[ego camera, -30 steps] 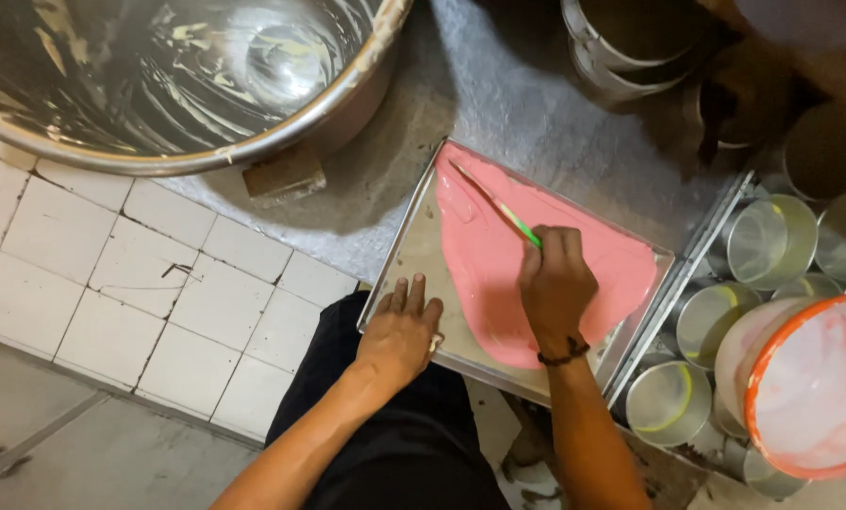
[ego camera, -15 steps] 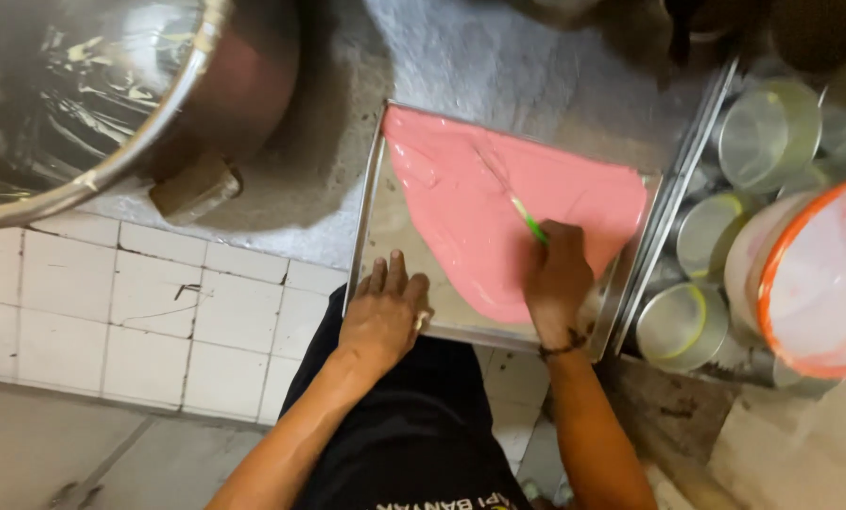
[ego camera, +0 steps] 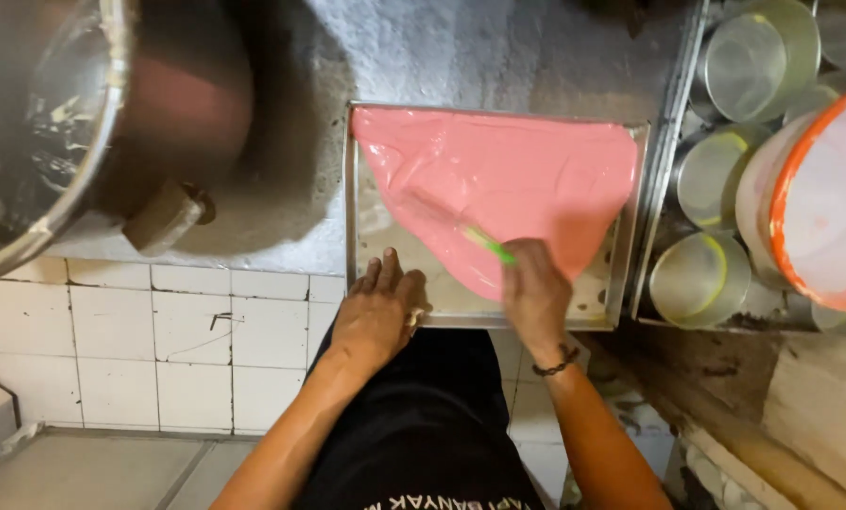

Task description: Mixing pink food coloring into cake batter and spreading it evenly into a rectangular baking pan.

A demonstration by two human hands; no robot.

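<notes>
Big pot: a very big shiny metal pot sits at the top left, on the grey counter.
Wall: white tiles run under the counter edge.
Tray: a flat metal tray lies on the counter, right in front of the person.
Pink batter: soft pink batter covers most of the tray. The near left corner is bare.
Bucket: a white bucket with an orange rim stands to the right of the tray, with pink stuff inside.
Round tins: small round metal tins sit in another tray beside the bucket.
Left hand: the left hand lies flat and open on the near edge of the tray, fingers spread.
Right hand: the right hand is closed around a tool and wears a dark bracelet.
Tool: a thin spreader with a green handle pokes out of the right hand, its blade lying in the pink batter.
</notes>
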